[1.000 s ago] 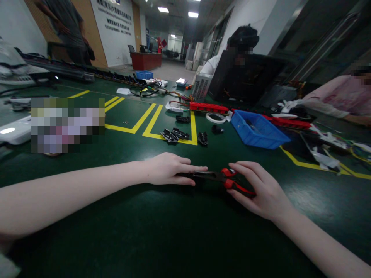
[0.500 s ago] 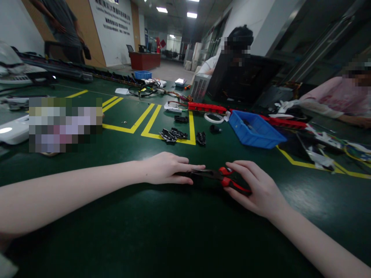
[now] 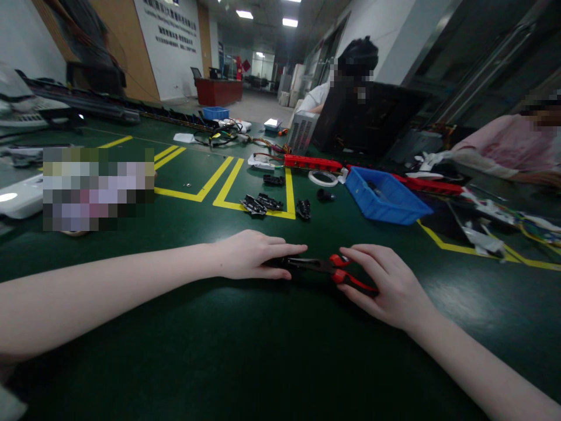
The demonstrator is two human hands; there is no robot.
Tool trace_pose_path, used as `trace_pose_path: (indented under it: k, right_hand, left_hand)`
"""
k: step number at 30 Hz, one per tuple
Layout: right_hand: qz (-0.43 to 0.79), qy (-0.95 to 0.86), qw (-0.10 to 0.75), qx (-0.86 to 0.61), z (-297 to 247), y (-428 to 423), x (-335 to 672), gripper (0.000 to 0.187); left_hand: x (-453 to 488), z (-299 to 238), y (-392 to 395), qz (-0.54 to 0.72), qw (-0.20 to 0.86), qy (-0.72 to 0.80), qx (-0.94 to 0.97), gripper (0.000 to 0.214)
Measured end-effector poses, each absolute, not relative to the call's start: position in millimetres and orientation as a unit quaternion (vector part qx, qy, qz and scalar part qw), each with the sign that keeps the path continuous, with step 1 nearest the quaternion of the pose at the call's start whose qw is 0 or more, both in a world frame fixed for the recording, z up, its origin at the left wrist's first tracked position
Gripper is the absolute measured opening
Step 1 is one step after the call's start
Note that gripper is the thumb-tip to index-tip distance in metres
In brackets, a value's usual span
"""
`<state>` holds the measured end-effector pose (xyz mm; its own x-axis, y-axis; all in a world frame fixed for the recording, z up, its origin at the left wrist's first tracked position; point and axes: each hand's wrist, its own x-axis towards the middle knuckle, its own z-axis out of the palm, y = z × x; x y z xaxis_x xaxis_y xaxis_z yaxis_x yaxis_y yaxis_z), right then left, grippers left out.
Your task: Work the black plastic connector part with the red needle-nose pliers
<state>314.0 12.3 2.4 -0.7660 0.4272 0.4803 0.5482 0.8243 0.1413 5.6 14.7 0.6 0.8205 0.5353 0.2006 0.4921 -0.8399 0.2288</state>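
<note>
— That dark green table (image 3: 280,362) in the long hall, strip lights overhead: is that where you sit?
— Yes, at its near edge, both forearms laid out on it.
— And what is under your hands?
— The pliers (image 3: 322,266). They lie flat on the table right in front of me, black nose pointing left, red handles to the right.
— Which hand has them?
— My right hand (image 3: 388,283) is closed about the handles, fingers over the top, thumb below. My left hand (image 3: 252,255) lies low and nearly flat, fingers stretched out over the nose, thumb beneath. Whether it pinches anything there I cannot tell; the fingers hide it.
— Do the two hands touch?
— No, a short stretch of the pliers shows between them.
— What lies beyond?
— Behind them a few black parts (image 3: 263,204) sit on and beside the yellow lines (image 3: 228,184) painted on the table. To their right there is a tape ring (image 3: 314,180), then a blue bin (image 3: 385,202). A red strip (image 3: 313,162) runs behind those, with loose wires (image 3: 221,138) farther back.
— Anyone else there?
— Two people across the table. One sits behind a dark box (image 3: 372,123). The other, in a pink sleeve (image 3: 504,152), is at the far right with an arm resting on the table near scraps of white. A third stands at the far left, blurred
</note>
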Motion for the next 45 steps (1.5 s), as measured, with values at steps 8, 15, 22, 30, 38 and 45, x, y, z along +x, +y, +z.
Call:
trace_pose_path:
  k: [8,15,22,30,38,45]
  right_hand:
    - [-0.150,-0.931,0.219,-0.252,3.3,12.8,311.7,0.041]
    - [-0.118,-0.932,0.220,-0.262,3.7,12.3,312.9,0.040]
    - [-0.100,-0.937,0.210,-0.261,4.5,11.1,312.9,0.039]
    - [-0.128,-0.935,0.208,-0.256,3.4,11.1,312.7,0.040]
    - [-0.133,-0.928,0.223,-0.266,4.2,10.9,312.2,0.045]
    - [-0.125,-0.932,0.220,-0.261,3.9,12.0,312.1,0.040]
  left_hand:
    - [5.8,0.5,15.4,0.135,0.087,0.263,0.951,0.053]
    - [4.9,2.0,13.9,0.148,0.104,0.262,0.948,0.050]
    - [5.0,2.3,15.0,0.146,0.107,0.249,0.951,0.049]
    - [5.9,2.8,15.0,0.142,0.107,0.254,0.951,0.048]
    - [6.4,1.2,15.0,0.148,0.105,0.260,0.948,0.048]
    - [6.6,1.4,14.8,0.144,0.111,0.257,0.949,0.048]
